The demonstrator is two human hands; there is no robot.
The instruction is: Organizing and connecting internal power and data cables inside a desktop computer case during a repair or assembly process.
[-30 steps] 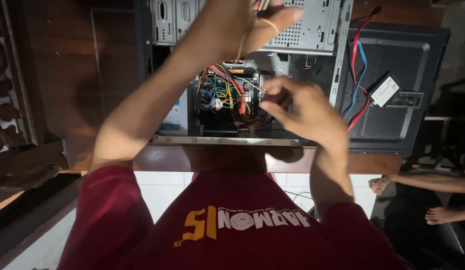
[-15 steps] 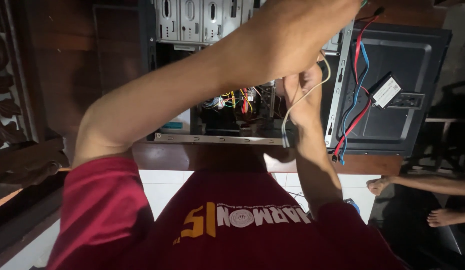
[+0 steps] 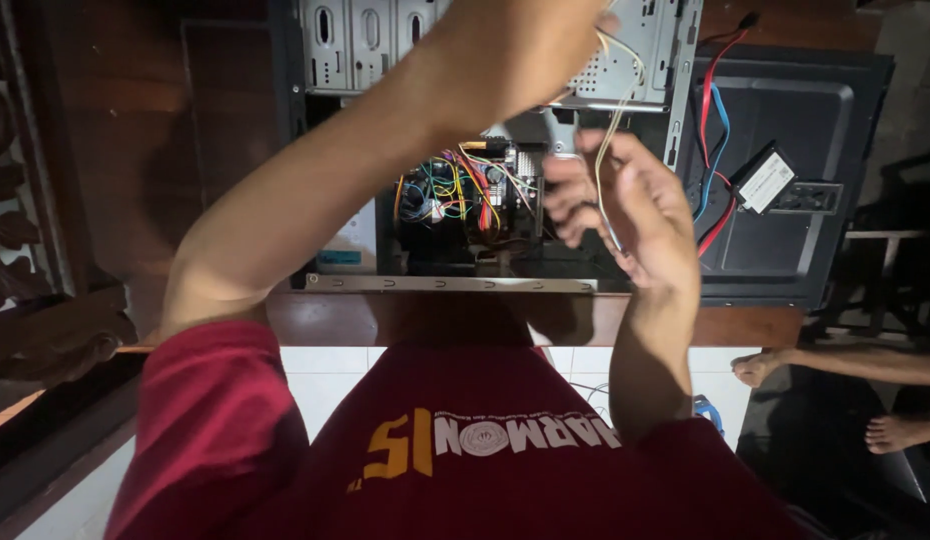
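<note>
Wires (image 3: 613,120), thin, pale and yellow, hang slack between the two hands over the open computer case (image 3: 485,150); they look light, limp and easily kinked. Left hand (image 3: 525,40) pinches them up far (its fingertips are cut off), while the right hand (image 3: 625,205), fingers loosely curled, holds them lower; grip the insulation, not the ends.

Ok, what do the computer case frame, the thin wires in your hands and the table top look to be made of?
The case frame looks like bare grey sheet metal: dull shine, punched slots and perforations. The thin wires, pinched between the left hand and right hand, look plastic-insulated, with pale yellow and white jackets; the cores don't show. The table top looks like dark reddish-brown wood with a faint sheen, possibly varnish.
</note>
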